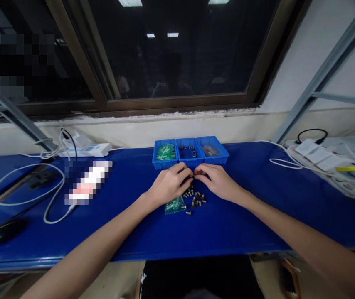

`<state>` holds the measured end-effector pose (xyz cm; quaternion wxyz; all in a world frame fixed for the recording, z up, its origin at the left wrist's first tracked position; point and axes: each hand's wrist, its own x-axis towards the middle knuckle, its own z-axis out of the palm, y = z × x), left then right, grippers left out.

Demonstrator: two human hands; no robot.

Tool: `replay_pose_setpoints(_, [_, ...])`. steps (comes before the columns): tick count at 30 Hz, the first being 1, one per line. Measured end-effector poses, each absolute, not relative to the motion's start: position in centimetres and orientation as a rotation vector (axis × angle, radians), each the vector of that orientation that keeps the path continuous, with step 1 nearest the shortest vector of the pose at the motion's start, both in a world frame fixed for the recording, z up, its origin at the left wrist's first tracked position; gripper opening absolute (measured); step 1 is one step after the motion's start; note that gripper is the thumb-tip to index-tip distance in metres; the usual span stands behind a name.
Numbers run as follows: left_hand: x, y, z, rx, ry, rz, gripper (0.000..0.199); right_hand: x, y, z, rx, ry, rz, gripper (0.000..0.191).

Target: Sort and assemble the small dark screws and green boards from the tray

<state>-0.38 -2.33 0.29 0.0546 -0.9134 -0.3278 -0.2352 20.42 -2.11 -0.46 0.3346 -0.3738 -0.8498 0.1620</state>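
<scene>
1. The left hand (168, 185) and the right hand (216, 181) are closing together, fingers curled narrowly and fingertips meeting just in front of the tray. Something small and dark seems to be showing there, but the fingers are hiding it, so I cannot tell whether either hand is holding it.
2. Small grey metal screws (195, 200) are lying scattered on the glossy blue work mat (242, 232), just below the hands.
3. A translucent green plastic bag (175, 205) is lying beside the screws.
4. A blue plastic three-compartment tray (190, 153) is standing beyond the hands, its front edge partly hidden. Its left compartment is holding a green bag (165, 152), the middle dark screws (187, 151), and the right a clear bag (211, 150) with contents I cannot make out.
5. A pixelated object (87, 182) is lying on the mat, blurred beyond recognition.
6. A white power strip (84, 148) is sitting at the back, its small printing unreadable.
</scene>
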Motion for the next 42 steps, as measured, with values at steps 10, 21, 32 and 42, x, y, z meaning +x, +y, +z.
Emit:
replay_pose_setpoints(10, [-0.44,-2.40,0.06,-2.750,-1.082,-0.727,0.016,20.12,-2.32,-0.58,-0.959,-2.166,0.418,0.013])
replay_pose_setpoints(21, [-0.54,-1.98,-0.36,-2.777,-1.094,-0.723,0.020,20.10,-2.52,-0.53,-0.974,-2.265,0.388,0.012])
replay_pose_setpoints(32, [-0.67,-1.70,-0.50,-2.791,-1.055,-0.816,0.019,20.29,-2.14,-0.92,-0.977,-2.253,0.354,0.018])
replay_pose_setpoints(42, [-0.89,-1.65,-0.55,-2.842,-0.995,-0.821,0.015,20.06,-2.45,-0.97,-0.996,-2.245,0.389,0.020])
